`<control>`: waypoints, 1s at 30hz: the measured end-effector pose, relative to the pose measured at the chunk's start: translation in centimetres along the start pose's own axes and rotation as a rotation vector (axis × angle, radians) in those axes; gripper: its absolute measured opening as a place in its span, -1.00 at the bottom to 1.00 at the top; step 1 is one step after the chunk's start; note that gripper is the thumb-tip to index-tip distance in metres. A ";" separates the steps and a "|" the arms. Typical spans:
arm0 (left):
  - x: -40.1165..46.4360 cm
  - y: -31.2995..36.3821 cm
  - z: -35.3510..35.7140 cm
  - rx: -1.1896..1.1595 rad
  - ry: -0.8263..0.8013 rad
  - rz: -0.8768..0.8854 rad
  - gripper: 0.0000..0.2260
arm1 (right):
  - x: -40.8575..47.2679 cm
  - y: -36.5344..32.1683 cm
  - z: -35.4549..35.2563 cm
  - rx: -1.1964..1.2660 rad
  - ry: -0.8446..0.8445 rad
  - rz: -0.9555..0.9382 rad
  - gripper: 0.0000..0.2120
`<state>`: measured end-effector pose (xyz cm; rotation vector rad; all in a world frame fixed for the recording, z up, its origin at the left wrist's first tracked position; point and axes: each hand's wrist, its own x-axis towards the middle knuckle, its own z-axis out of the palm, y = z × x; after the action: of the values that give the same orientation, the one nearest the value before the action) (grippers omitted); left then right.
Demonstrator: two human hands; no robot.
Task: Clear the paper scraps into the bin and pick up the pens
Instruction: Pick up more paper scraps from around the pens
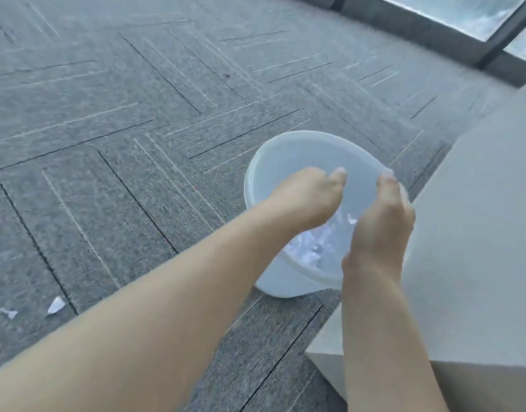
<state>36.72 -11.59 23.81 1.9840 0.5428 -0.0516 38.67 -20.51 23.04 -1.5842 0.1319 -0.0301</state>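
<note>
Both hands over bin [255, 185]: left hand [307, 197] loosely curled, right hand [383, 221] open-fingered, apparently empty though blurred; I shake scraps [307, 248] off well inside rim.

Bin [288, 162] base behind forearms.

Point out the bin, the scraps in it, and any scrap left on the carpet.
bin [288, 138]: head view, far rim.
scraps in bin [310, 248]: head view, middle of the pile.
scrap on carpet [56, 305]: head view, its centre.
</note>
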 end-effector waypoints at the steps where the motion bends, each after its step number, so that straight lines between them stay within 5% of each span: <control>1: -0.2 -0.1 -0.3 -0.081 0.040 0.014 -0.56 | -0.1 -0.2 0.3 0.006 0.033 -0.009 -0.59; 5: -2.4 -1.6 -2.2 -0.472 0.272 0.194 -0.64 | -2.7 -1.1 1.9 0.133 0.001 -0.193 -0.79; 9: -7.2 -8.6 -4.7 -0.460 0.688 0.285 -0.73 | -9.1 0.9 4.9 0.280 -0.421 -0.301 -0.80; 13: -14.1 -21.9 -3.8 -0.132 0.823 -0.155 -0.82 | -15.7 9.7 8.4 -0.174 -0.879 -0.236 -0.80; 19: -26.9 -34.4 -0.4 0.172 0.795 -0.806 -0.81 | -19.1 21.7 9.8 -1.125 -1.299 -0.493 -0.68; 24: -33.3 -36.1 2.3 0.207 0.908 -0.992 -0.73 | -19.7 23.5 11.2 -1.248 -1.266 -0.553 -0.78; 30: -37.0 -36.1 4.8 0.270 0.823 -0.995 -0.57 | -20.8 23.5 11.3 -1.299 -1.391 -0.646 -0.86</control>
<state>-9.75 -15.57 1.11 1.7291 2.1018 0.0896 17.67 -7.38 0.68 -2.4448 -1.7486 0.7784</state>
